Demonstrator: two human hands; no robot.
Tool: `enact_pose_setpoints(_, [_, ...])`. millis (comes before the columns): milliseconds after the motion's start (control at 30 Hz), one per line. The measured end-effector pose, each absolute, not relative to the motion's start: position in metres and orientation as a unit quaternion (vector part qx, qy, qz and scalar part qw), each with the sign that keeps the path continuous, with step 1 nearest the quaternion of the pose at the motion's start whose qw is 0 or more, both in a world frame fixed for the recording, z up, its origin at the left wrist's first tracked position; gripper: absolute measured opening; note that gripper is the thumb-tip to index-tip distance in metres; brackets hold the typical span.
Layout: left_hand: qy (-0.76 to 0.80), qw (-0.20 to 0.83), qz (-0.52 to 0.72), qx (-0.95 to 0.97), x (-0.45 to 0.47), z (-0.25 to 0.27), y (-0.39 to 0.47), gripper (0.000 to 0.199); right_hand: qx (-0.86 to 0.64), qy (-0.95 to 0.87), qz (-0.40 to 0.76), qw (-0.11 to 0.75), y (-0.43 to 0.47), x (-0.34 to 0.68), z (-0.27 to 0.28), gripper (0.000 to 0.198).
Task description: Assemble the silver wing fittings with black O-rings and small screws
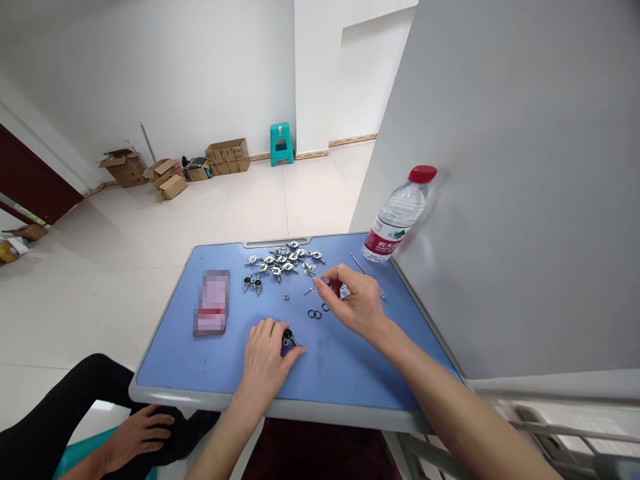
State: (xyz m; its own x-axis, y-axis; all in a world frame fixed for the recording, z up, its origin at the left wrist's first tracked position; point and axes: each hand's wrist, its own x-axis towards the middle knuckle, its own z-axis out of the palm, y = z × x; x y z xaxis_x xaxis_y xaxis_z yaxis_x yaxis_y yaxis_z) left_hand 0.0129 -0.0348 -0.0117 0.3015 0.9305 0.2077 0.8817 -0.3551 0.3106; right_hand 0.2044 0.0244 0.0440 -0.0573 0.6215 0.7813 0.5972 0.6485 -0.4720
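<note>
My left hand [264, 350] rests low on the blue table, its thumb and fingers closed around a small metal fitting with a black round top [288, 335]. To the right, my right hand [356, 299] is pinched above the table. A thin metal piece [309, 291] shows at its fingertips; whether it is gripped there cannot be made out. Below those fingertips lie black rings [315, 314]. Past both hands is a pile of silver metal fittings [287, 259]. Two fittings with black tops [253, 283] stand left of the pile, and tiny metal bits [287, 297] lie nearer.
A phone-like blurred object [212, 303] lies on the left of the blue table [175, 360]. A water bottle [395, 217] stands at the back right by a grey panel. A thin rod [359, 263] is near it. Another person's hand [143, 433] rests at lower left.
</note>
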Motion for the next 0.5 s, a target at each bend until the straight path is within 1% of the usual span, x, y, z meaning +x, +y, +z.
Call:
enact_pose_setpoints(133, [0.569,0.063,0.195,0.796,0.022,-0.012,-0.031,0.027,-0.431,-0.716,0.052,0.547,0.026,0.207,0.046,0.021])
enact_pose_setpoints(300, [0.571,0.141,0.219,0.778,0.011,-0.003,-0.032,0.038,-0.435,-0.703,0.090,0.555,0.027,0.210,0.047,0.019])
enact_pose_setpoints(433, [0.505,0.197,0.210,0.814,-0.004,0.005,-0.027,0.041,-0.452,-0.688,0.129,0.553,0.027,0.213,0.049,0.020])
enact_pose_setpoints(500, [0.483,0.219,0.200,0.824,-0.007,0.006,-0.023,0.039,-0.464,-0.681,0.149,0.546,0.028,0.214,0.050,0.021])
